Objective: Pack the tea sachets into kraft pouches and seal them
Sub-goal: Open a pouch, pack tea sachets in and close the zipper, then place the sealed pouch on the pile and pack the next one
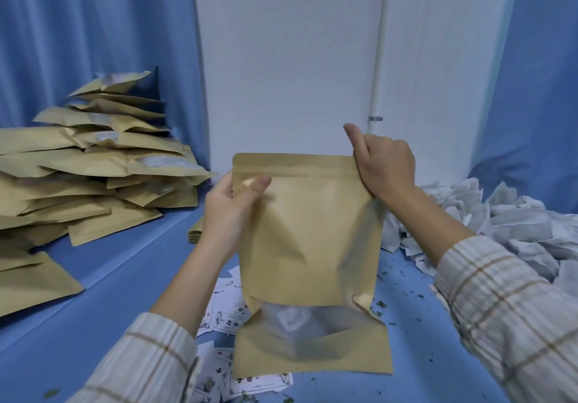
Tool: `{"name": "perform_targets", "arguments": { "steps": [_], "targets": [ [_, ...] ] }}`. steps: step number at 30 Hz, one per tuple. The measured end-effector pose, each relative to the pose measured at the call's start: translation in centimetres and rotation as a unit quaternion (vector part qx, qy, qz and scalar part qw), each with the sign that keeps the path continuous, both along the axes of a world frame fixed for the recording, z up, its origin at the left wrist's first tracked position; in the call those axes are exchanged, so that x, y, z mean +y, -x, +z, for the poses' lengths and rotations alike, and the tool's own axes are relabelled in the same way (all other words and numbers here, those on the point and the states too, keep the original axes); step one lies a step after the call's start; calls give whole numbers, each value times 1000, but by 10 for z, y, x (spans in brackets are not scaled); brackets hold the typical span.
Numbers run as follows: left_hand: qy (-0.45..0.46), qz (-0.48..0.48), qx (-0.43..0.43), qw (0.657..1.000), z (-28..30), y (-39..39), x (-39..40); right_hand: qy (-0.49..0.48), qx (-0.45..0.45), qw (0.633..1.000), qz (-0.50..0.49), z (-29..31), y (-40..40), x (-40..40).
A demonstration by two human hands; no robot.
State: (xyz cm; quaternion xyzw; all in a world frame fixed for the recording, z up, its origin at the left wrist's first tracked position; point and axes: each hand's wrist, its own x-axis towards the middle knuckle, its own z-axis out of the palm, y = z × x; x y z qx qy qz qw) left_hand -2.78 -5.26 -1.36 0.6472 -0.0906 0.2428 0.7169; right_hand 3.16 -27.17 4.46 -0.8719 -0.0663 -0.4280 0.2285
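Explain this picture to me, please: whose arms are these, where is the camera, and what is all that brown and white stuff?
There is no machine here. A person wears a camera on the head, so you look forward and down at their own two arms in checked sleeves. This single picture is that head view. Both hands hold one kraft pouch upright: the left hand grips its upper left edge, and the right hand pinches its top right corner at the zip strip. Through the pouch's clear window near the bottom, pale sachets show faintly. On the blue table, a stack of kraft pouches sits at the left, a heap of white tea sachets at the right, and printed paper cards lie below the held pouch.
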Motion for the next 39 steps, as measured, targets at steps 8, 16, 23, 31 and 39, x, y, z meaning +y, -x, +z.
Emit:
{"name": "perform_targets", "arguments": {
  "steps": [8, 16, 23, 31, 39],
  "targets": [
    [35, -63, 153, 986, -63, 5, 8, -422, 160, 852, 264, -57, -2, -18],
    [135, -26, 145, 980, -55, -3, 11, -334, 399, 739, 428, -133, 17, -25],
    [6, -153, 238, 959, -50, 24, 49, -471, 316, 711, 415, -125, 22, 13],
    [356, -126, 154, 913, -63, 60, 155, -535, 368, 636, 418, -104, 8, 153],
    [444, -42, 37, 894, -33, 49, 249, -476, 529, 387, 587, 1, 58, 448]
  ]
}}
